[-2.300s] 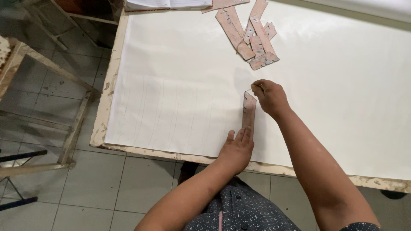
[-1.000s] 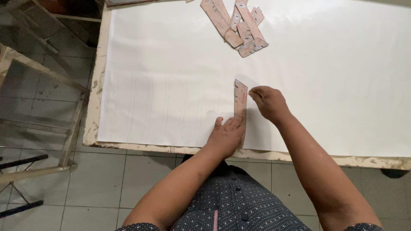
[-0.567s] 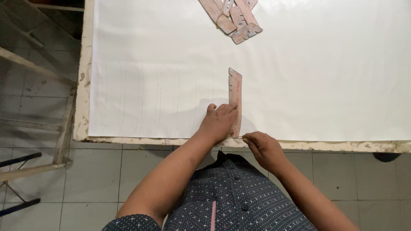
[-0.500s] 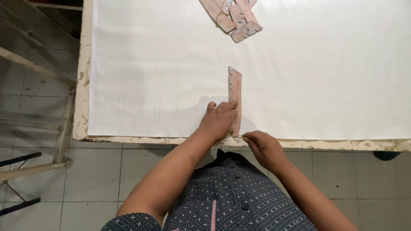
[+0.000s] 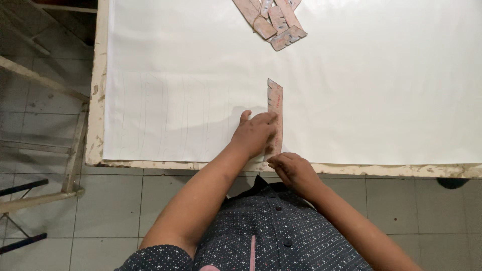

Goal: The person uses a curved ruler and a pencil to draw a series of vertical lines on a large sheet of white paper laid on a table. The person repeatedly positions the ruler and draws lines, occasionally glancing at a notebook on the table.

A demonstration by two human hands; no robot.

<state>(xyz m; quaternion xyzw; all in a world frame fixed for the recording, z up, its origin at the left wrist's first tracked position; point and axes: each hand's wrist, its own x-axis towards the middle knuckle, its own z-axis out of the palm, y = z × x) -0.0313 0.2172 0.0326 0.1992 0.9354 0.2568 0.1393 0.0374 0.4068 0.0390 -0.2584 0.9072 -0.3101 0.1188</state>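
Head view — left hand (image 5: 255, 134) flat, fingers spread on pink notched cardboard strip (image 5: 275, 111); right hand (image 5: 292, 169) curled shut at the strip's near end, over white sheet (image 5: 381, 95).

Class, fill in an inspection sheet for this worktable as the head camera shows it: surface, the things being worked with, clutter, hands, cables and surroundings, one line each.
Surface: white sheet covers the table, whose edge is chipped; faint pencil lines run across the sheet's left part.
Job's things: long pinkish template strip lies flat on the sheet, reaching toward the near edge.
Clutter: pile of similar template pieces at the far edge.
Grippers: left hand presses on the strip; right hand is curled at the strip's near end, and whether it holds a marking tool cannot be told.
Cables: nothing seen.
Surroundings: tiled floor; wooden frame to the left.
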